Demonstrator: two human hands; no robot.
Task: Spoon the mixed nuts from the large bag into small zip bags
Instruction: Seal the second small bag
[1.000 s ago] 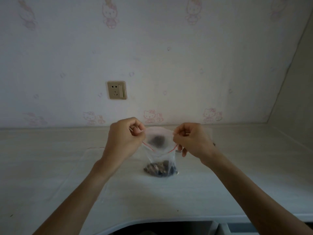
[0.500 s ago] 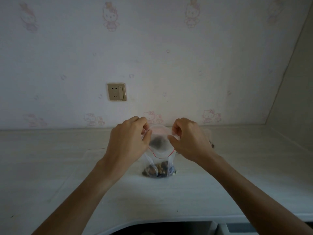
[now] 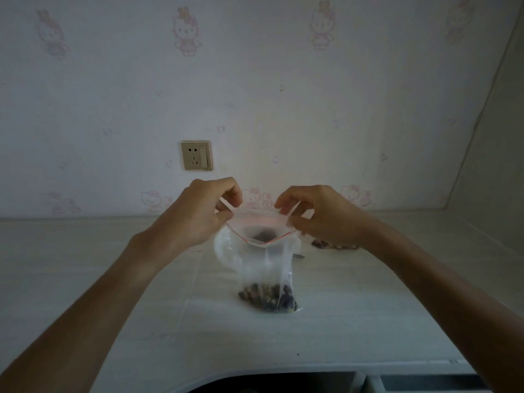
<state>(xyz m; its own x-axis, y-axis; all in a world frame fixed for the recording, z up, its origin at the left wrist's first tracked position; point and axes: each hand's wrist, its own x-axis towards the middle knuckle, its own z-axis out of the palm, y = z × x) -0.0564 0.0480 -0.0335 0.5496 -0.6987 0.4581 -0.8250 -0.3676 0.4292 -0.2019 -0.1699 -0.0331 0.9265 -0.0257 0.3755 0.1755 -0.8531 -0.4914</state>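
A small clear zip bag (image 3: 265,268) with a red zip line stands on the pale countertop (image 3: 354,321), its mouth spread wide. Dark mixed nuts (image 3: 268,299) fill its bottom. My left hand (image 3: 202,214) pinches the left corner of the bag's top edge. My right hand (image 3: 320,214) pinches the right corner. A white round dish (image 3: 224,248) sits just behind the bag, mostly hidden by it. More dark nuts (image 3: 320,244) show behind my right wrist, with a thin metal tip (image 3: 299,255) lying beside them.
A wall socket (image 3: 196,156) is set in the patterned wall above the counter. A side wall closes the right end. A clear flat plastic sheet (image 3: 158,293) lies under my left forearm. The counter's front edge curves over a dark opening (image 3: 269,382) below.
Both hands moved apart and up slightly, pulling the bag's mouth from narrow to wide open. The bag stays standing on the counter.
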